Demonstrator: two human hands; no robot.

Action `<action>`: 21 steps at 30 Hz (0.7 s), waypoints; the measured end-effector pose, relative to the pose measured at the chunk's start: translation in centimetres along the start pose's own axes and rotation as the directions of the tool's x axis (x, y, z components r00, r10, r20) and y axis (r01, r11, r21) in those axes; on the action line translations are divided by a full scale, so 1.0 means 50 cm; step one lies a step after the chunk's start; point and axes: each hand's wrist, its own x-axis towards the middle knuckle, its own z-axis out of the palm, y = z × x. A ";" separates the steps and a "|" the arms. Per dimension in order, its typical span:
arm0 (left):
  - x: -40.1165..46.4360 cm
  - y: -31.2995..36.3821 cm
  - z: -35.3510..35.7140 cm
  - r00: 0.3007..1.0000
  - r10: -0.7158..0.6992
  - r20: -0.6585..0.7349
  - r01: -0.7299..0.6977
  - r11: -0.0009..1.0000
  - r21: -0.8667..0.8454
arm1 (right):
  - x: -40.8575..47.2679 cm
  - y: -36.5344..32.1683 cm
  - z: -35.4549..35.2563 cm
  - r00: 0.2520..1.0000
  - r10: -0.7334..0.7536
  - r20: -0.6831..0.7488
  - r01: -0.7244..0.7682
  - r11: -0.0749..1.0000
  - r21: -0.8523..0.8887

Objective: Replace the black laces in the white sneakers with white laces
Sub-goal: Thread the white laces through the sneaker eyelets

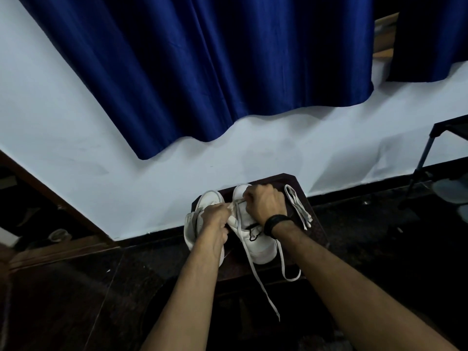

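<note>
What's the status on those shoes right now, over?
Left hand and right hand both pinching the white lace at the right sneaker. Lace ends trailing off the table. Spare lace bundle lying beside it, nothing in the way.

— Mounted where?
— On the head, one wide-angle view only. No second view for overlap.
— Facing?
— Forward and steeply down, along both forearms toward the small dark counter (316,219) against the white wall (152,178).
— How near?
— Close: forearms fill the lower frame, hands central. Blue curtain (215,72) bowed across the top, floor (76,300) at both sides.
</note>
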 end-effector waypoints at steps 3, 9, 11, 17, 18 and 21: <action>-0.012 0.004 0.000 0.999 0.000 0.050 0.002 0.999 -0.040 | 0.003 -0.004 0.004 0.999 -0.042 0.031 0.045 0.993 -0.113; -0.004 -0.001 -0.004 0.998 -0.005 0.065 0.008 0.999 -0.053 | 0.009 -0.016 0.010 0.993 -0.106 0.055 0.116 0.966 -0.232; -0.003 -0.004 -0.001 0.999 0.005 0.050 -0.002 0.998 -0.058 | 0.011 -0.021 0.012 0.992 -0.112 0.050 0.121 0.961 -0.250; 0.005 -0.010 0.003 0.998 0.012 0.057 -0.009 0.999 -0.042 | 0.010 -0.027 0.016 0.995 -0.087 0.044 0.095 0.967 -0.237; 0.004 -0.009 0.002 0.998 0.011 0.059 -0.009 0.999 -0.040 | 0.010 -0.028 0.017 0.996 -0.081 0.046 0.089 0.970 -0.227; 0.004 -0.013 0.002 0.998 0.026 0.056 -0.025 1.000 -0.017 | 0.010 -0.025 0.015 0.996 -0.059 0.065 0.071 0.979 -0.193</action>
